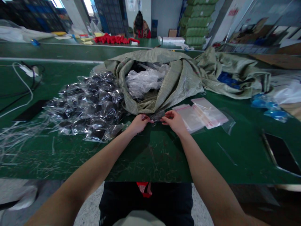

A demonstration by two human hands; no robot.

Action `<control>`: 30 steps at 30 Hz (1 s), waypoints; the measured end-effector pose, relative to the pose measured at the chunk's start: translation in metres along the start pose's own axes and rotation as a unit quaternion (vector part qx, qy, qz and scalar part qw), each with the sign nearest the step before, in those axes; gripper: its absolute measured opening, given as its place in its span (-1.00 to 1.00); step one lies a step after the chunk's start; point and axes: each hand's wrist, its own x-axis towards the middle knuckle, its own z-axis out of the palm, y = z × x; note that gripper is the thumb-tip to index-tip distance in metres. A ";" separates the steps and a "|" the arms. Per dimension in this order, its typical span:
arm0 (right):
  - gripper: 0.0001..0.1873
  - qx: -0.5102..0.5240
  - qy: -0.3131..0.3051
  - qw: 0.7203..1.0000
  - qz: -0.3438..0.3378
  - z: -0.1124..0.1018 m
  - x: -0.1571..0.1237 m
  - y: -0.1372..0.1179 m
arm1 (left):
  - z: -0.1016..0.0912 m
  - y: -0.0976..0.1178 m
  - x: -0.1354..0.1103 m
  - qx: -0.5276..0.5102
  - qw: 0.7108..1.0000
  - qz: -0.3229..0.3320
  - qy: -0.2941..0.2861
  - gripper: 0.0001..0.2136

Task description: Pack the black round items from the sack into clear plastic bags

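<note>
Between my two hands, at the front of the open woven sack (181, 81), lies a small clear plastic bag with something dark in it (157, 117). My left hand (140, 122) is closed, its fingertips pinching the bag's left end. At the right end, my right hand (173, 121) has its fingers curled with thumb and fingertips on the bag's edge. A pile of dark round items in clear bags (94, 100) sits to the left of my left hand. Flat clear bags with adhesive strips (199, 114) lie just beyond my right hand.
Crumpled clear plastic (145, 78) fills the sack's mouth. Phones lie at far right (282, 152) and left (31, 110). Plastic strips (21, 138) litter the left side. Blue wrapped items (270, 106) sit at right. A person (141, 26) is at the far table beside red items (113, 39).
</note>
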 end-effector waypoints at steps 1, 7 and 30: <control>-0.70 -0.010 0.002 1.000 -0.004 0.000 0.000 0.002 | 0.001 0.000 0.001 0.024 1.000 0.017 0.009 -0.93; -0.72 -0.053 0.009 0.998 -0.020 -0.001 0.006 0.011 | 0.004 -0.005 0.010 0.149 0.983 0.095 0.047 -0.88; -0.59 0.026 -0.017 0.996 0.082 -0.007 0.006 0.002 | 0.010 0.002 0.002 0.017 0.999 0.046 0.023 -0.94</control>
